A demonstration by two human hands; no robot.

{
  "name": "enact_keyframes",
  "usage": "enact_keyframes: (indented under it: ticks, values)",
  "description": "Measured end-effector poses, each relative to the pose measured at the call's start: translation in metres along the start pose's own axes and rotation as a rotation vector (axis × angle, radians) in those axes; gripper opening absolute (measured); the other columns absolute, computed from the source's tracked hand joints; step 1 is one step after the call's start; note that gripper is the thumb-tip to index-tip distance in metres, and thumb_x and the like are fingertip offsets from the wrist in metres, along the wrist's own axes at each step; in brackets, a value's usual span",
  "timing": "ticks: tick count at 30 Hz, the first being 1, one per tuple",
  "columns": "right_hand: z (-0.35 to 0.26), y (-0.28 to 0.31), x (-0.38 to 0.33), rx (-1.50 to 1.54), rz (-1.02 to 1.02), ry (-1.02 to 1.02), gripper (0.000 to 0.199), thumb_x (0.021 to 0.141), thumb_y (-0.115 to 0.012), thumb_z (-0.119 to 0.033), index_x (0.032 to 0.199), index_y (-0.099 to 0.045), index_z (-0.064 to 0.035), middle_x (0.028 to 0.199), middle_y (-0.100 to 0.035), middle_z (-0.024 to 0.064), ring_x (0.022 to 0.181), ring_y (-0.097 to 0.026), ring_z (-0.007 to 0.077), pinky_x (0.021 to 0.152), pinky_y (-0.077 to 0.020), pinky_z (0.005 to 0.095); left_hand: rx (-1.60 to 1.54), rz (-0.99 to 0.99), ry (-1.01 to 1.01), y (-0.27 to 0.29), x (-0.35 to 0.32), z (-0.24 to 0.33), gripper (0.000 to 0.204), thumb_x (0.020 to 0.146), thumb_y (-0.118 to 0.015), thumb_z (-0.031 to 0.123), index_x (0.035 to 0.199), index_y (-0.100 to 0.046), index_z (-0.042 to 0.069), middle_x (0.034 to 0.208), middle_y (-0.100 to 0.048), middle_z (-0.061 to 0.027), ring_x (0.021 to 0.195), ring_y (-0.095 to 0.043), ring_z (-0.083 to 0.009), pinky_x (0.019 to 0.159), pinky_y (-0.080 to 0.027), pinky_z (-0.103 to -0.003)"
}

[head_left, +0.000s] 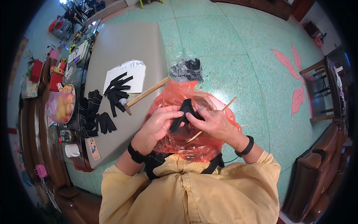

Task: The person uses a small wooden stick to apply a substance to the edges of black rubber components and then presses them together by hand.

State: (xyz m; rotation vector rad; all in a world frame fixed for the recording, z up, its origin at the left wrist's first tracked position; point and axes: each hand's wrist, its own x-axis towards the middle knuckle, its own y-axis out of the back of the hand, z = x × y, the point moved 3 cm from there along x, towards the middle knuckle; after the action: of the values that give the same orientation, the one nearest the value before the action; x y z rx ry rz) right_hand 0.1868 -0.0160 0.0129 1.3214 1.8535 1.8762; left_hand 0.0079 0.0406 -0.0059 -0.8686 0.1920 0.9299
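Left grip: the person's bare left grip (162,121) was closed, thumb against fingers, on one side of a black fabric piece (189,105).
Right grip: the right grip (215,122) pinched the other side of the same piece, its thumb pressed near the fabric's middle.
Black fabric piece: it was folded and stood between the two grips, almost joining them.
Wooden stick: a thin, pale wooden stick (229,104) slanted beneath the right grip, one end showing beyond it and the other nearer the body; whether the fingers clasped it could not be told.
Red bag: a crumpled, see-through red bag (174,92) spread beneath both grips, over the lap.
Clear bag: straight beyond the grips, a clear bag (186,70) held more black pieces.
Counter: to the left of the left grip ran a long grey counter (126,41).
Hammer: on it, nearest the left grip, lay a wooden-handled hammer (148,91), its handle pointing away.
Black strips: past the hammer, black strips (118,89) fanned out partly over a white sheet (137,81).
Black bundles: farther left of the left grip, striped black bundles (88,114) lay in a row.
Mug: a white mug (72,151) stood far left of the left grip.
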Motion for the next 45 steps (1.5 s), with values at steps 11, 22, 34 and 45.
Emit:
enact_keyframes:
  ticks: [11, 22, 34, 45]
  values:
    - [0.004, -0.016, 0.006, 0.850, 0.288, -0.718, 0.010, 0.081, -0.064, -0.005, 0.088, -0.061, 0.0015, 0.073, -0.058, 0.0047, 0.063, -0.051, 0.0110, 0.059, -0.0428, 0.0243, 0.590, 0.101, -0.485, -0.023, -0.006, 0.003, 0.018, 0.084, -0.056, -0.006, 0.101, -0.053, -0.003, 0.093, -0.060, -0.0079, 0.086, -0.061, -0.0121, 0.065, -0.055, -0.022]
    - [0.005, -0.020, 0.004, 1.539, 0.282, -0.755, 0.011, 0.087, -0.058, -0.006, 0.096, -0.059, 0.0012, 0.092, -0.061, 0.0043, 0.085, -0.058, 0.0104, 0.075, -0.0468, 0.0245, 0.367, 0.042, -0.447, -0.012, 0.000, 0.007, 0.012, 0.084, -0.062, 0.006, 0.095, -0.059, 0.000, 0.083, -0.062, -0.0053, 0.070, -0.060, -0.0108, 0.060, -0.048, -0.020]
    - [0.014, -0.019, -0.002, 1.030, 0.289, -0.853, 0.010, 0.085, -0.062, -0.008, 0.084, -0.061, 0.0018, 0.072, -0.059, 0.0004, 0.066, -0.055, 0.0056, 0.057, -0.0444, 0.0211, 0.691, 0.037, -0.564, -0.012, 0.001, -0.006, 0.017, 0.082, -0.062, 0.006, 0.097, -0.060, -0.002, 0.086, -0.062, -0.0056, 0.066, -0.059, -0.0090, 0.061, -0.048, -0.022]
    - [0.003, -0.016, -0.002, 1.047, 0.325, -0.939, 0.013, 0.080, -0.067, -0.010, 0.081, -0.061, 0.0016, 0.069, -0.059, 0.0035, 0.060, -0.051, 0.0085, 0.055, -0.0424, 0.0249, 0.756, 0.192, -0.633, -0.019, -0.003, -0.011, 0.009, 0.083, -0.064, 0.004, 0.087, -0.058, 0.000, 0.066, -0.058, 0.0011, 0.056, -0.054, -0.0019, 0.049, -0.041, -0.018]
